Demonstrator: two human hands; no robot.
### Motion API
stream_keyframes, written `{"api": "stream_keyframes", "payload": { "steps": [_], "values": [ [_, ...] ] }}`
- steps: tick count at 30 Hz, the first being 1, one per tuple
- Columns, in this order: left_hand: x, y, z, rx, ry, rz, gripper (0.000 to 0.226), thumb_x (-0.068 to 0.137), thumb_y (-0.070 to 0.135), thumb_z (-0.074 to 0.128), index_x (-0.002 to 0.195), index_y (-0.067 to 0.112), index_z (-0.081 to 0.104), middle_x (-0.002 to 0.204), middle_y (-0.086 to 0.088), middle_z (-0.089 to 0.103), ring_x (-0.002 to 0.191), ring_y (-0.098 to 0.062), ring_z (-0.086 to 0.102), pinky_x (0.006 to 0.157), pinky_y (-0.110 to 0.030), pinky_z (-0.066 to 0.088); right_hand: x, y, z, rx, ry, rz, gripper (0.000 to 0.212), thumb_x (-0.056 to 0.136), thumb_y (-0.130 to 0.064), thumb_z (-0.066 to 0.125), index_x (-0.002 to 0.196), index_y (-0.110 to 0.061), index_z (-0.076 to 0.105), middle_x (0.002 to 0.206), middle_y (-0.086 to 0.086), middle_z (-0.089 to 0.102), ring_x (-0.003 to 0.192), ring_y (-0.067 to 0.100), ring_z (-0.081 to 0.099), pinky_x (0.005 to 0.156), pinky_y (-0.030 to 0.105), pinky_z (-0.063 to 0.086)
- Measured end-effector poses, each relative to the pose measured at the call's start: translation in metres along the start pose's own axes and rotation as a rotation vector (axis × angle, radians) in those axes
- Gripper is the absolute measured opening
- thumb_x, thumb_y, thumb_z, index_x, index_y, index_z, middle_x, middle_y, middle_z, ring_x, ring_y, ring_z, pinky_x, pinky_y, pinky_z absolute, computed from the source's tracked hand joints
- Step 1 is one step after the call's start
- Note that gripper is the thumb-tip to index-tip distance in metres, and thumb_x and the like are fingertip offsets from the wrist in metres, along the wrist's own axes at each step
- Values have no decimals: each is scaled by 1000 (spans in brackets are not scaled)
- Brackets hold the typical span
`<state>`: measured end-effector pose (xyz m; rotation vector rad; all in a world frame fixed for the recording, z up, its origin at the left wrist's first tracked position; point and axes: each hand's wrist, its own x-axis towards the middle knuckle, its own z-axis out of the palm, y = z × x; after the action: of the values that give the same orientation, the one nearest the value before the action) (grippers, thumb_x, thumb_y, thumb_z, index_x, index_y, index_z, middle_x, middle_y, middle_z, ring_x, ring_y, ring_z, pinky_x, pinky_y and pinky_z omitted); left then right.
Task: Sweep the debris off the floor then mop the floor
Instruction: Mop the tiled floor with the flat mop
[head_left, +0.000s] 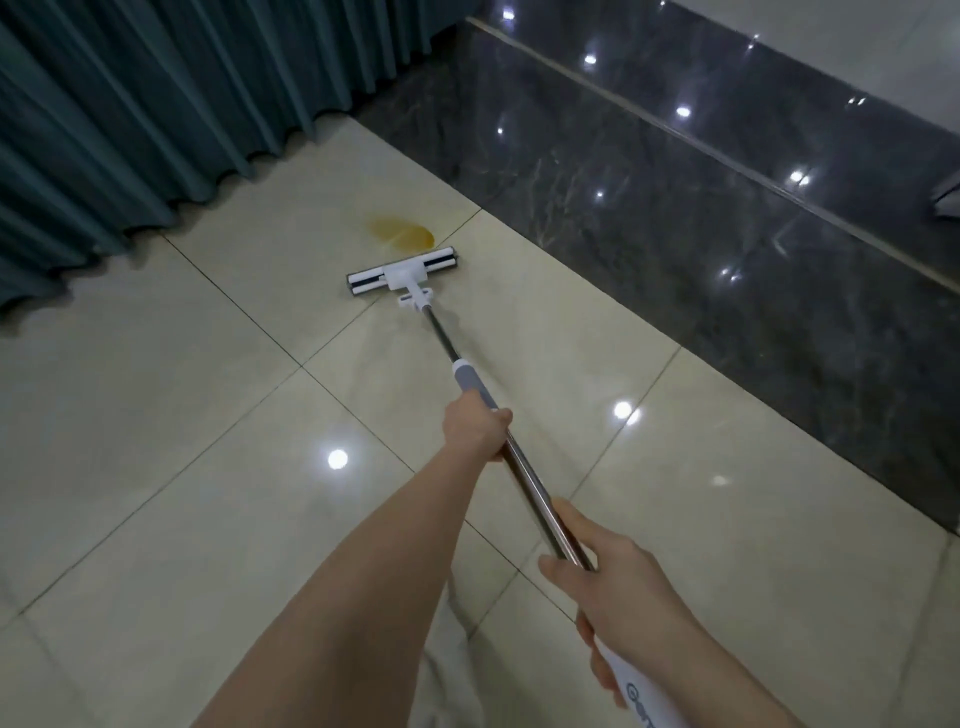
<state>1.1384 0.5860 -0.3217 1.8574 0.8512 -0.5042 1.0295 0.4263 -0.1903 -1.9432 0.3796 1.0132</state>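
Note:
A flat mop with a white and black head (402, 271) rests on the beige tiled floor (156, 395). Its steel pole (524, 475) slants back towards me. My left hand (475, 423) grips the pole just below the grey sleeve, further up the shaft. My right hand (605, 587) holds the pole lower down, near the white end grip. A yellow-brown liquid stain (400, 233) lies on the tile just beyond the mop head, apart from it.
A teal curtain (156, 114) hangs down to the floor along the left and back. A glossy dark marble strip (675, 208) runs diagonally on the right, with a pale wall above it. Ceiling lights reflect in the tiles.

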Motion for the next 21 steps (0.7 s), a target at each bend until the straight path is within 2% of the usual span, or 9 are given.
{"api": "stream_keyframes", "payload": {
  "steps": [5, 9, 12, 15, 21],
  "values": [
    [105, 61, -77, -24, 19, -3, 28, 90, 17, 61, 113, 5, 50, 102, -14, 53, 70, -28, 61, 63, -43, 60, 85, -115, 17, -6, -18, -14, 58, 96, -26, 57, 141, -55, 35, 70, 3, 50, 33, 16, 45, 38, 25, 44],
    [176, 100, -129, -77, 56, 0, 22, 88, 19, 63, 101, 12, 47, 103, -14, 57, 76, -29, 65, 63, -40, 60, 147, -192, 31, -46, -22, -41, 58, 96, -27, 55, 143, -52, 32, 72, -1, 50, 38, 18, 47, 39, 26, 46],
    [217, 120, -159, -101, 92, -8, 23, 87, 18, 65, 101, 14, 48, 104, -14, 57, 81, -30, 64, 56, -37, 58, 184, -235, 45, -50, -21, -54, 52, 96, -22, 53, 139, -48, 39, 73, 7, 50, 42, 20, 45, 39, 25, 45],
    [244, 126, -181, -60, 100, -17, 24, 86, 18, 65, 104, 12, 50, 107, -15, 60, 78, -29, 64, 42, -29, 50, 211, -257, 64, -55, -29, -73, 41, 94, -18, 51, 128, -40, 47, 76, 11, 49, 42, 24, 45, 39, 27, 46],
    [240, 106, -182, -25, 45, -69, 34, 87, 15, 62, 118, 13, 47, 109, -14, 54, 76, -26, 60, 43, -29, 50, 209, -233, 88, -138, -33, -86, 59, 96, -19, 49, 144, -49, 31, 88, 4, 56, 47, 21, 56, 48, 34, 57]
  ]
}}
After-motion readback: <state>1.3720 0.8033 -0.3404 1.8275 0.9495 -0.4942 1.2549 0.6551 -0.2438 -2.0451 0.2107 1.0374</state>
